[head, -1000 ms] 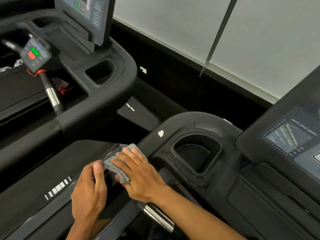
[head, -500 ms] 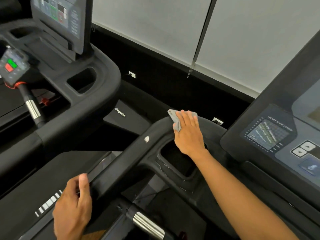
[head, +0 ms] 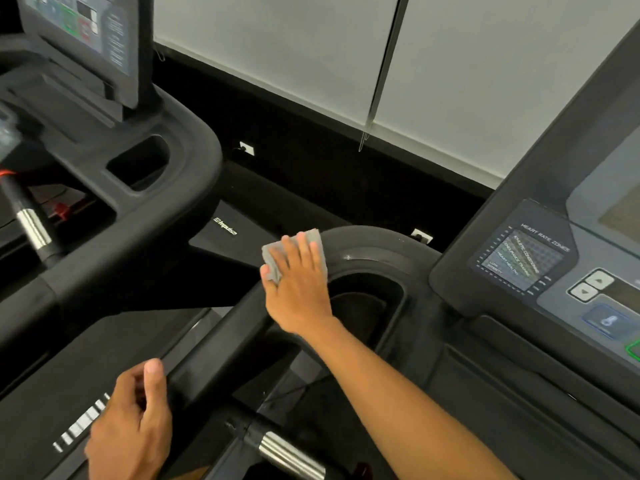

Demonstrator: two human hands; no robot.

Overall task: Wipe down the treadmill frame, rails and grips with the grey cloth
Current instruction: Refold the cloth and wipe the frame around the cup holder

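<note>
Far left I see the neighbouring treadmill (head: 145, 209), black, w/ its console screen (head: 79, 32) up top and a chrome-banded grip (head: 33, 230) angling down at the edge. It has an empty cup pocket (head: 140, 161) in the frame corner.

Lower left, my left hand (head: 133, 427) sits by the side rail (head: 214, 344) of the near machine. Fingers curled loosely, thumb up against the rail's edge; can't tell if it's really gripping or just resting there. Nothing in it that I can make out. White striped marks (head: 83, 424) show on the dark panel just beside that hand.

Bottom centre, a second chrome-banded grip (head: 291, 455) pokes out below the rail, apart from both hands.

Centre, my right hand (head: 298, 289) is laid flat, fingers spread, pressing the grey cloth (head: 277, 258) onto the curved top corner of the treadmill frame (head: 374, 244). Cloth is folded, mostly under the palm and fingers, edges showing at the left and above the fingertips. The hand is at the left rim of the cup holder (head: 367, 303), forearm running down to bottom right.

Right side, the near console (head: 540, 261) w/ a heart rate zones chart and two arrow buttons (head: 592, 285) below it. Behind everything, a pale wall (head: 277, 64) over a black skirting strip w/ small white sockets (head: 247, 148).
</note>
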